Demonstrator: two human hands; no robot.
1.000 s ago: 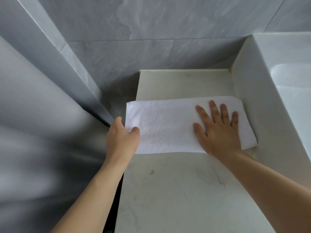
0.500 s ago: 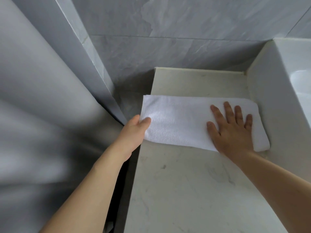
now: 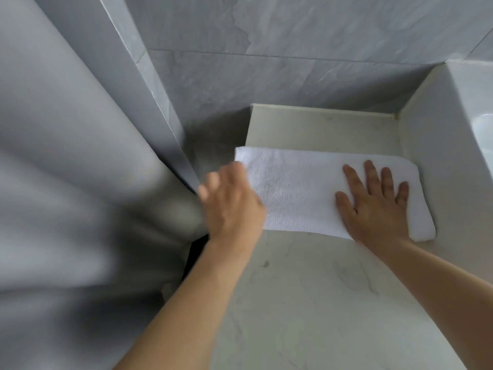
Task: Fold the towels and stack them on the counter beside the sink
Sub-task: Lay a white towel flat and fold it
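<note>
Bathroom: tiled wall [image 3: 293,76], sink [image 3: 469,124]

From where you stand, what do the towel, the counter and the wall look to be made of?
Towel: white terry cloth, seemingly cotton; nubbly looped pile.
Counter: pale marble or a lookalike; faint grey veins, smooth, soft sheen.
Wall: large grey stone-look tiles; cloudy streaks, thin joints, matte.

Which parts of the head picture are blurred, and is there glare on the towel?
Head view: the left hand is smeared by motion blur, and the grey curtain at the left is soft too; the right hand and the towel are sharp; light is soft and even, with no glare on the towel; wall lines bend from the wide lens.
</note>
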